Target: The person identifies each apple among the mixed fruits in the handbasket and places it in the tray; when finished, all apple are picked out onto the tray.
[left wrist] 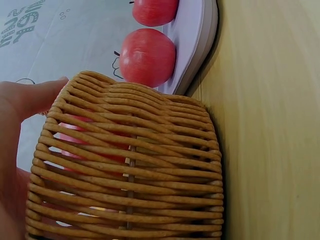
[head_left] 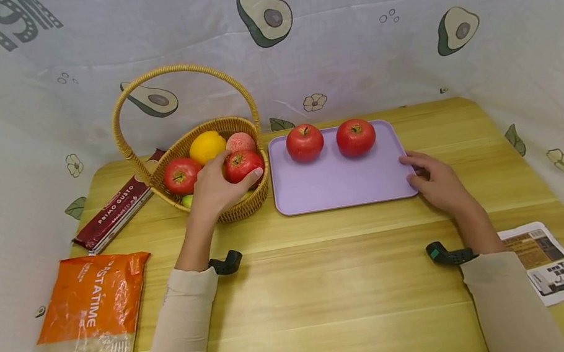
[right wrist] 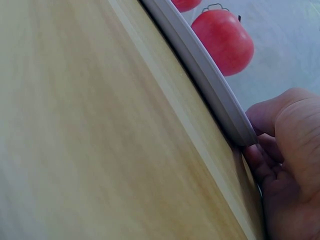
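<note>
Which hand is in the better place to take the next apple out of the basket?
Left. The left hand already curls around a red apple inside the basket. The right hand is on the far side, gripping the corner of the purple tray.

basket (head_left: 242, 208) stands left of tray (head_left: 338, 188); two apples (head_left: 304, 142) on tray's far edge; pasta bag (head_left: 81, 337) lies front-left, leaflet (head_left: 552, 262) front-right.

Fingers (right wrist: 270, 155) pinch the tray (right wrist: 210, 75) corner beside an apple (right wrist: 222, 40).
</note>
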Demonstrator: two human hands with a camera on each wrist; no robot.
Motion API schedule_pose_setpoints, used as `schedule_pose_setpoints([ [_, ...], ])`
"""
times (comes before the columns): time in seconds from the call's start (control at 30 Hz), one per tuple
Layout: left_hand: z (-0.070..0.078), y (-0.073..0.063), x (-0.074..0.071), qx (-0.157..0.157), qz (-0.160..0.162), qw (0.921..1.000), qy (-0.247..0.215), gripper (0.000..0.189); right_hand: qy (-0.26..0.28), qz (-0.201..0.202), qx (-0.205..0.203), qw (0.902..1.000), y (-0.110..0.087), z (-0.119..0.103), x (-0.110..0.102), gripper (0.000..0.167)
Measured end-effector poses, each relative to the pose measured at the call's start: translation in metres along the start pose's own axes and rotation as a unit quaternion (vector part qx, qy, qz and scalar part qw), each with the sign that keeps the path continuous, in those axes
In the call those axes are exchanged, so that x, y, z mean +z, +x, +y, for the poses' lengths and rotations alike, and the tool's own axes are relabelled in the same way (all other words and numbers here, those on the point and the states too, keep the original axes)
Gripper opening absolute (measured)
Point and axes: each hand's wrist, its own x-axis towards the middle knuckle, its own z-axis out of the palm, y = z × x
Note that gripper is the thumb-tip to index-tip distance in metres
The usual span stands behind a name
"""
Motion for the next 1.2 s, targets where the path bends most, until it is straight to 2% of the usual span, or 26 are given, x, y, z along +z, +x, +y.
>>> schedule_pose_setpoints([
  [0.4, 0.0038, 0.0067, 0.0070, 0.000, -0.009, 1.0000, -0.003, 0.096, -0.004, -0.001, 0.001, 1.0000, 0.0000, -0.0012, -0.0017, 0.048],
  [0.67, 0.0034, 0.0085, 0.0082, 0.012, -0.014, 0.9998, -0.003, 0.093, -0.003, 0.000, 0.000, 1.0000, 0.0001, -0.0010, -0.0006, 0.047],
  [1.2, 0.0017, 0.0047, 0.0101, 0.017, 0.016, 0.9995, -0.022, 0.097, -0.001, 0.000, -0.002, 1.0000, -0.0012, -0.0020, 0.0001, 0.048],
])
